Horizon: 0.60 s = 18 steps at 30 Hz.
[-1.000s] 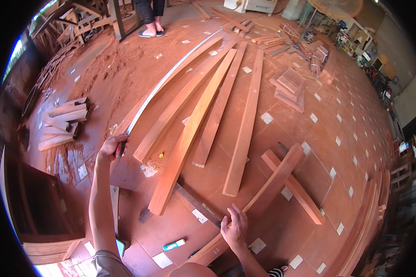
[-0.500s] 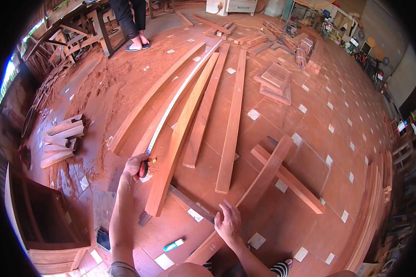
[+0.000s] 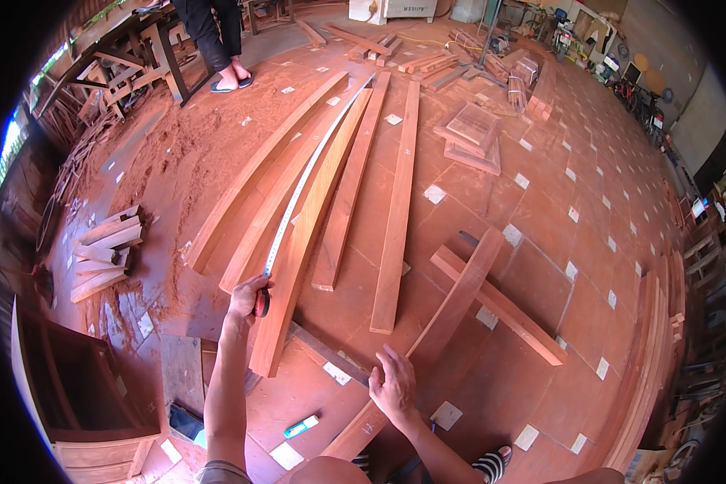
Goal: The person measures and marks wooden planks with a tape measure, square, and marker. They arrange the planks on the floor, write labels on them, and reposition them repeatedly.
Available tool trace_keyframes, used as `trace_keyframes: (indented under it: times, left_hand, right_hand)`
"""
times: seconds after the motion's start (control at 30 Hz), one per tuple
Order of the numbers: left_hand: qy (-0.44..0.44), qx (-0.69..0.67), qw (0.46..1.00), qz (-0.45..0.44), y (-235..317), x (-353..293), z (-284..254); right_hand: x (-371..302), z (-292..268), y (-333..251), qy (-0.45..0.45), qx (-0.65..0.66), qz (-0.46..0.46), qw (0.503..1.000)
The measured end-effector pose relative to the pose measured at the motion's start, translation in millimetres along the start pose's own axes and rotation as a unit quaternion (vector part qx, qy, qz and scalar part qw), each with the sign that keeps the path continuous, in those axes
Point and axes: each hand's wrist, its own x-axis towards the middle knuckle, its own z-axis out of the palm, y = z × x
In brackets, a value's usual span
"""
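Observation:
My left hand (image 3: 250,295) is closed round a red and black tape measure (image 3: 262,302). Its white blade (image 3: 298,194) runs out far ahead, over the gap between two long wooden boards. One pale board (image 3: 310,222) lies just right of the tape, and another board (image 3: 254,250) lies to its left. My right hand (image 3: 394,379) hovers near the lower end of a plank (image 3: 460,298), fingers apart and slightly curled, with nothing seen in it. A dark wooden strip (image 3: 323,352) lies on the floor between my hands.
More boards (image 3: 395,226) are fanned out on the tiled floor. A crossing timber (image 3: 524,327) lies at right, and a square wooden panel (image 3: 469,133) farther off. A small blue-white packet (image 3: 302,426) is near my feet. At lower left stands a cabinet (image 3: 81,387); a person (image 3: 214,40) stands far left.
My left hand has moved slightly right with the tape measure, and the blade now bows over toward the pale board. The right hand stays nearly in place. The view has shifted a little.

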Motion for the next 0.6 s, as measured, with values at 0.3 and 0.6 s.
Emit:
trace_keyframes:
  times: [0.3,0.6]
  left_hand:
    - [0.033,0.048,0.998,0.023,-20,-49,-19]
    - [0.094,0.037,0.994,-0.041,-60,-155,-68]
  right_hand:
    - [0,1,1,-0.001,0.004,0.002,1.000]
    - [1,-2,1,-0.009,0.011,-0.007,1.000]
